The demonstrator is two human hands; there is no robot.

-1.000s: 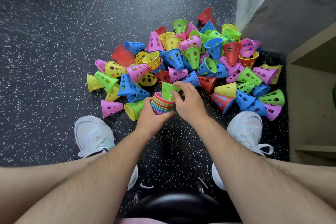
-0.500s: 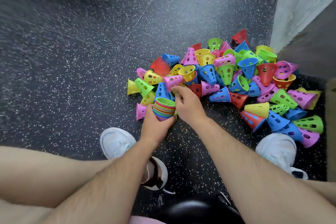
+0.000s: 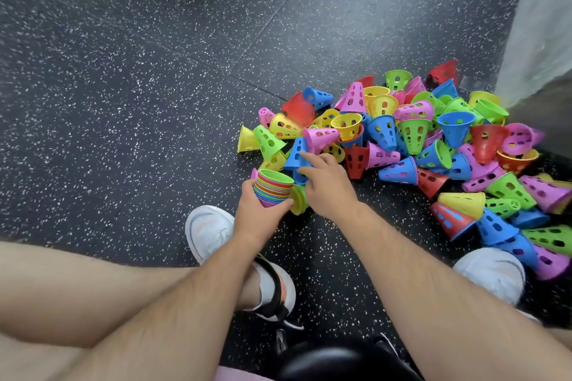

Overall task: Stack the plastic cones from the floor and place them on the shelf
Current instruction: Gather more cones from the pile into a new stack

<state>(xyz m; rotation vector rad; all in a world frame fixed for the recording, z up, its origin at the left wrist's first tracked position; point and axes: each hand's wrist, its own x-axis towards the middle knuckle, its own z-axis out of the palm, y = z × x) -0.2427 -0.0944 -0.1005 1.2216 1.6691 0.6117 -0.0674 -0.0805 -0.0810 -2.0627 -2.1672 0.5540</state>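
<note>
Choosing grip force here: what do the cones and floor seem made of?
Cones: likely thin moulded plastic, bright, slightly glossy, holed walls, nesting tightly in the stack. Floor: probably rubber tile, matte black, white flecks, visible seams.

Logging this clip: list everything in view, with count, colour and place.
loose cones: several dozen; pink, yellow, green, blue, red, orange; heaped right of centre
cone stack: one; many-coloured, green on top; low centre
blue cone: one; blue; heap's near edge
floor: one; dark, pale-speckled; under everything
wall: one; pale; upper right
dark rounded object: one; black; bottom edge
shoes: two; white; outside each forearm
left hand: one; grips the cone stack
right hand: one; reaches to the blue cone, grip unclear
</note>
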